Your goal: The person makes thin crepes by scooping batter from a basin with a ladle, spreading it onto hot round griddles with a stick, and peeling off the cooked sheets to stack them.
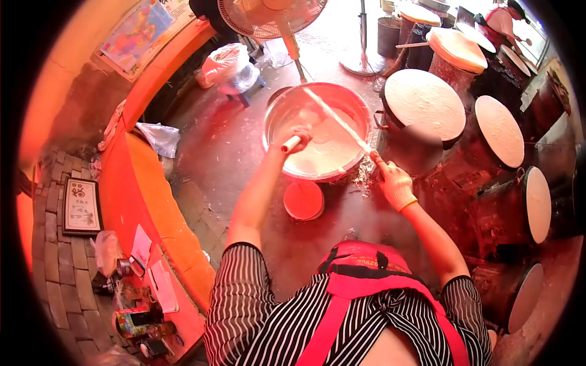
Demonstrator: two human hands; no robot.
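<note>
A large round basin in front of me holds a pale, batter-like mass. Over its near left part, my left hand is closed around a short wooden handle; the far end of that tool is blurred and I cannot make out its kind. My right hand, in a light glove with a yellow cuff, is at the basin's right side. Its fingers are wrapped round the lower end of a long wooden stick, which slants across the basin to the far rim.
A round red-topped container stands against the basin's near side. Several dark drums with pale round tops line the right. A fan rises behind the basin. An orange low wall runs along the left. Another person is far right.
</note>
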